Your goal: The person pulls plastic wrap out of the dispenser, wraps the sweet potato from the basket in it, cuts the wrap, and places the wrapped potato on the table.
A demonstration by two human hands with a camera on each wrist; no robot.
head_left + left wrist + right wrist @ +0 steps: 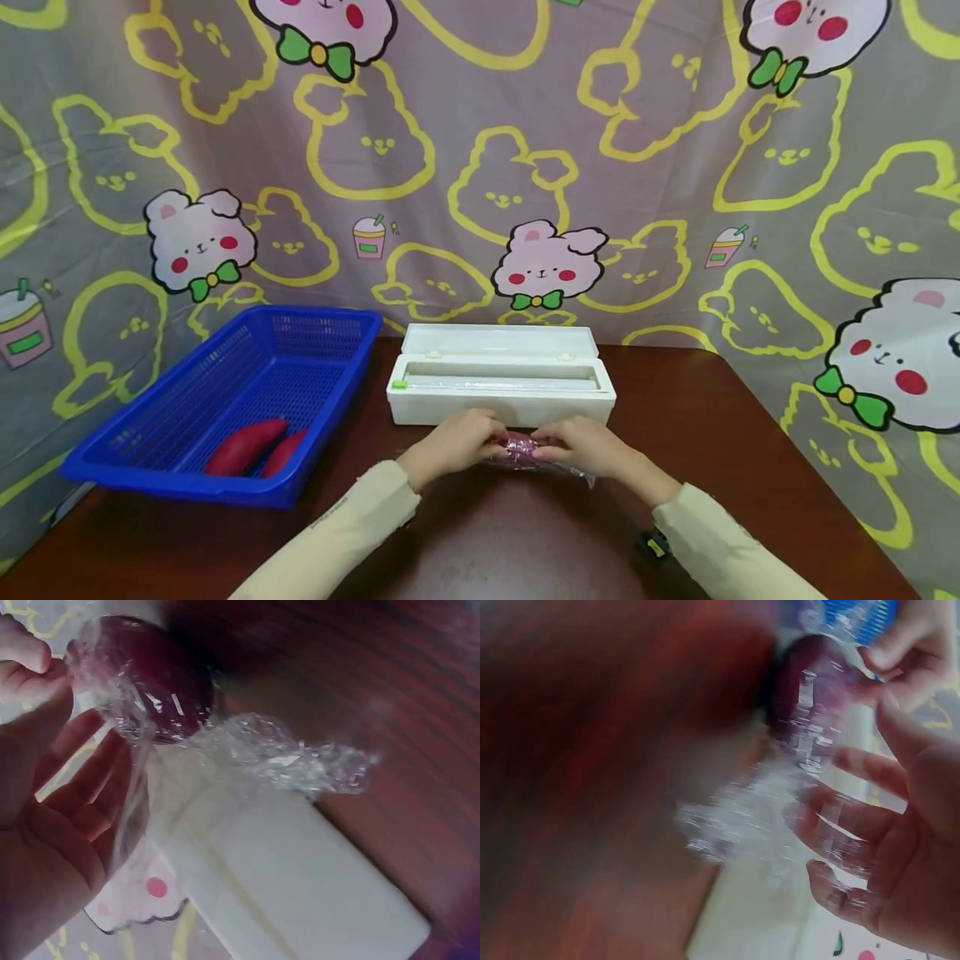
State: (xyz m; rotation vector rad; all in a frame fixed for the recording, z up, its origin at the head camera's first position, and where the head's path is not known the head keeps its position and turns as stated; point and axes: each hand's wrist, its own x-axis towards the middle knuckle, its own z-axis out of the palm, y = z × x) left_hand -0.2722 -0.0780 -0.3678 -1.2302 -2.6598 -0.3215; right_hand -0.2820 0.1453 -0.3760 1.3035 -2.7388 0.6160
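A dark red-purple sweet potato [519, 448] lies across the gap between both hands, wrapped in clear, crinkled cling film [255, 754]. My left hand [467, 440] holds its left end, with the thumb near the top and the fingers behind the film. My right hand [588, 446] holds the other end with thumb and fingers, and film lies over its fingers in the right wrist view. Loose film sticks out past both ends of the sweet potato [806, 701]. Exactly where each fingertip presses is partly hidden.
Just behind the hands stands a white cling film box [501, 408], lid raised, a roll inside and a green slider at its left. At left, a blue plastic basket [176, 482] holds two sweet potatoes [246, 447]. A patterned cloth [465, 100] hangs behind the brown table [712, 467].
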